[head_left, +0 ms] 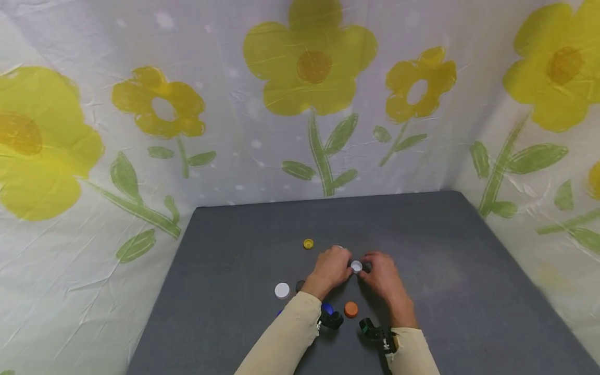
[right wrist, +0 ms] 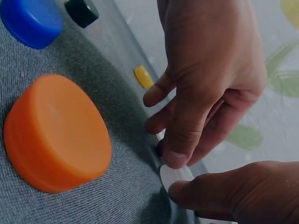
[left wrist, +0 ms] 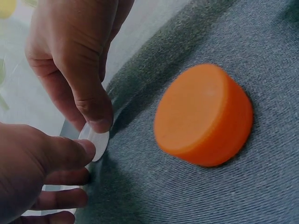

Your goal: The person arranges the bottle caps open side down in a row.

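Note:
Both hands meet over a small white bottle cap (head_left: 356, 266), whose hollow side faces up in the head view. My left hand (head_left: 330, 266) pinches its left edge, thumb in front. From the other side my right hand (head_left: 383, 276) pinches it, thumb against the rim. In the left wrist view, the right hand (left wrist: 77, 51) is above and the left hand (left wrist: 28, 172) at lower left, both at the white cap (left wrist: 99, 144). A dark piece (head_left: 367, 266) shows partly beside the right fingers. Something white (head_left: 340, 247) peeks out behind the left fingers.
Nearer than the hands lies an orange cap (head_left: 351, 309), with a blue cap (head_left: 327, 309) beside it, partly covered by the left wrist. A larger white cap (head_left: 282, 290) and a dark cap (head_left: 300, 285) lie left. Farther back is a yellow cap (head_left: 308, 244) on the grey table (head_left: 225, 312).

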`<action>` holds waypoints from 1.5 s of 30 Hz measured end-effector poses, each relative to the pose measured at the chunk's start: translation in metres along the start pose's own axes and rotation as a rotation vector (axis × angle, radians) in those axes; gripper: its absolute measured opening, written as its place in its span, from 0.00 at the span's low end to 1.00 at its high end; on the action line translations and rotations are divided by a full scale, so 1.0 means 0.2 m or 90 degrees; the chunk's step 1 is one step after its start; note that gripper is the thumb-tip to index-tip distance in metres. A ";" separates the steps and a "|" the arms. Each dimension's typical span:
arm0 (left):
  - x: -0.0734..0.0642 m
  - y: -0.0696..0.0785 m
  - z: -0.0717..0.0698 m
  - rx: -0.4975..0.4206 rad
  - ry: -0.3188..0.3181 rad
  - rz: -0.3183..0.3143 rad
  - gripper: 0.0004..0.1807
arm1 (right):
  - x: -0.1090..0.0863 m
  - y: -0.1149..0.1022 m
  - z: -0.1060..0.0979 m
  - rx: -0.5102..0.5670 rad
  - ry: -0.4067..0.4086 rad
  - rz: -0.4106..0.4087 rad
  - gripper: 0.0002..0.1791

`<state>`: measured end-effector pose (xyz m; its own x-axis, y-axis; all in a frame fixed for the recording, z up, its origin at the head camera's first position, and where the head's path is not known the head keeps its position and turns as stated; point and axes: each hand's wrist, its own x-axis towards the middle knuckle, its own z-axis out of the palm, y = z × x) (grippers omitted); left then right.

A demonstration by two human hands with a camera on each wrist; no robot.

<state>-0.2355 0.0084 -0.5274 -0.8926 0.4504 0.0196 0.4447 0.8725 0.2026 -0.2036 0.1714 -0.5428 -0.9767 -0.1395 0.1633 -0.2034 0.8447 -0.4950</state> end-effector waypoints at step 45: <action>-0.40 -0.17 -0.29 -0.117 0.129 -0.049 0.10 | -0.04 -0.38 -0.07 0.091 0.027 -0.111 0.15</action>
<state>-0.1840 -0.0680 -0.4784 -0.9279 0.3213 0.1893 0.3712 0.8448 0.3853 -0.1783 0.1154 -0.4934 -0.9224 -0.2531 0.2916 -0.3802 0.7272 -0.5715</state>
